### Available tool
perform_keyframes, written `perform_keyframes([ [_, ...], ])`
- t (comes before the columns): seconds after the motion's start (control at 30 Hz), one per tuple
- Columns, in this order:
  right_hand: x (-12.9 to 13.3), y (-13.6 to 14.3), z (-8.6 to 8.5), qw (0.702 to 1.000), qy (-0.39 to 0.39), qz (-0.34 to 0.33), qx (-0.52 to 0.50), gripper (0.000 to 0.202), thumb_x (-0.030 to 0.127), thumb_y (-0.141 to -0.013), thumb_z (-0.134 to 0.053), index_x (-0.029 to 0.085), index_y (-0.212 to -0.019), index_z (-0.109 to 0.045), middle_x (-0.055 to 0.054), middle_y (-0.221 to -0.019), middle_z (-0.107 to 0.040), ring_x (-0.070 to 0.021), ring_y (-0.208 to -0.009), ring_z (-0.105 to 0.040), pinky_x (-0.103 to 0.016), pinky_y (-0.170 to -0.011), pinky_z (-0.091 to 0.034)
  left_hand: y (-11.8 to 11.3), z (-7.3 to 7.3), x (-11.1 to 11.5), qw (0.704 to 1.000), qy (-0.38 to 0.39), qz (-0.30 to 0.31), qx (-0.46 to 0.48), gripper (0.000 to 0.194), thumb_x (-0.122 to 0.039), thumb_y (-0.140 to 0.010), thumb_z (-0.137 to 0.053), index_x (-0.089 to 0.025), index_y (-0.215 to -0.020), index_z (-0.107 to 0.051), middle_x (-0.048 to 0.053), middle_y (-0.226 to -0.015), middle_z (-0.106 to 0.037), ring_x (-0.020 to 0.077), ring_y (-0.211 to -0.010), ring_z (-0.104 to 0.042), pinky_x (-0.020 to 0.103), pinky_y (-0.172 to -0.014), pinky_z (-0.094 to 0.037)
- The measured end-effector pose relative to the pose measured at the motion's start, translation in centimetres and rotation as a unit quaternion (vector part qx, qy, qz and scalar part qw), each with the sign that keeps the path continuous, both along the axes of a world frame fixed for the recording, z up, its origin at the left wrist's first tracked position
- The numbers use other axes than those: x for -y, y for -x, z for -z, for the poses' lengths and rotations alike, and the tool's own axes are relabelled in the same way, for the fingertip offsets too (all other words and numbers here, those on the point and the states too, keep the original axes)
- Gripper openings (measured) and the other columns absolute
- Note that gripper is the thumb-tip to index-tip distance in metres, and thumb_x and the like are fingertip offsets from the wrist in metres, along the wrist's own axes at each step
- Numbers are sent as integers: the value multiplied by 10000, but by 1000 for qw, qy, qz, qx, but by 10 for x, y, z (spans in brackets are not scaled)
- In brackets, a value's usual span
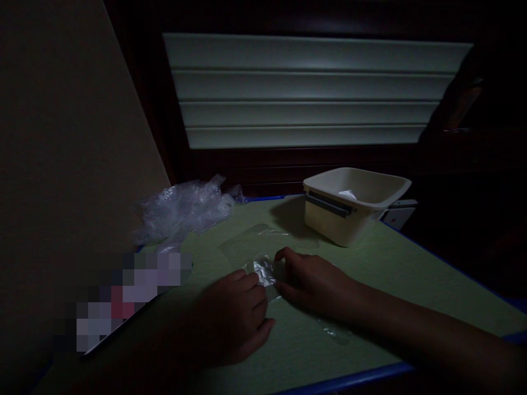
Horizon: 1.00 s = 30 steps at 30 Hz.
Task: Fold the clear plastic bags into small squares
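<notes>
Dim light covers the room on my feed: a pale slatted panel [308, 85] set in dark framing stands behind a green tabletop [395, 285] edged in blue. On it, in front of me, clear plastic film [264, 269] lies flat and crinkled, its shiny middle between my two hands. My left hand [234, 318] has its fingers curled at the film's near-left side, thumb reaching out apart; I can't make out whether it pinches any plastic. My right hand [310, 281] rests over the film, forefinger and thumb parted around its shiny part. Beyond that hand sits a cream bin [325, 224] with a dark handle and something shiny inside. Far left, I see a heap of crumpled clear plastic [185, 208] near the wall [78, 120], with a pixelated object [138, 293] closer in.
</notes>
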State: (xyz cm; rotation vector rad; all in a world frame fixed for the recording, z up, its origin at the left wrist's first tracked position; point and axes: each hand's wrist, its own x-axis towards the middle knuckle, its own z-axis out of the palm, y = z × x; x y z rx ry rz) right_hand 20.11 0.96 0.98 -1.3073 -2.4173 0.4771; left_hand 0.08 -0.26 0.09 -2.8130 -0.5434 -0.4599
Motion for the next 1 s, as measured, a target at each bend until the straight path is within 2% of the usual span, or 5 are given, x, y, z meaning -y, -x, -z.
perform_keyframes([
  [0.43,-7,-10,-4,978,167,-25,-121,121,219,-871,-408,172,-869,-519,39,-559,-540,-86,-427,-478,-178,-403,-335,3,3,-7,999,-20,-23,14,174,-166,-856,-442,-118,-781,-592,89,-777,-606,219,-751,-550,366,-671,-481],
  [0.53,-3,-6,-12,998,14,-35,-57,153,173,-843,-442,145,-867,-591,-21,-660,-603,-125,-561,-546,-216,-506,-390,2,5,-6,1000,-11,-5,8,182,-160,-857,-438,-118,-764,-588,82,-762,-592,210,-732,-541,347,-656,-481],
  [0.63,3,-4,-20,988,-79,-131,4,252,179,-880,-404,122,-1001,-617,-102,-914,-649,-181,-818,-598,-290,-730,-447,2,9,-3,1000,-7,-7,5,196,-175,-863,-440,-117,-748,-588,64,-715,-568,198,-686,-527,336,-621,-479],
  [0.77,12,-5,-20,972,-21,-218,82,507,373,-925,-371,49,-1313,-417,-206,-1373,-393,-256,-1261,-367,-380,-1027,-295,2,11,-2,1000,-12,0,9,219,-177,-865,-437,-121,-718,-589,49,-673,-550,193,-648,-518,336,-585,-474],
  [1.0,11,-16,-16,970,44,-181,156,678,502,-918,-304,27,-1398,-237,-201,-1451,-196,-281,-1343,-160,-457,-1096,-121,0,5,-3,1000,-1,-2,11,267,-184,-883,-407,-110,-732,-615,60,-684,-580,192,-656,-544,341,-602,-497],
])
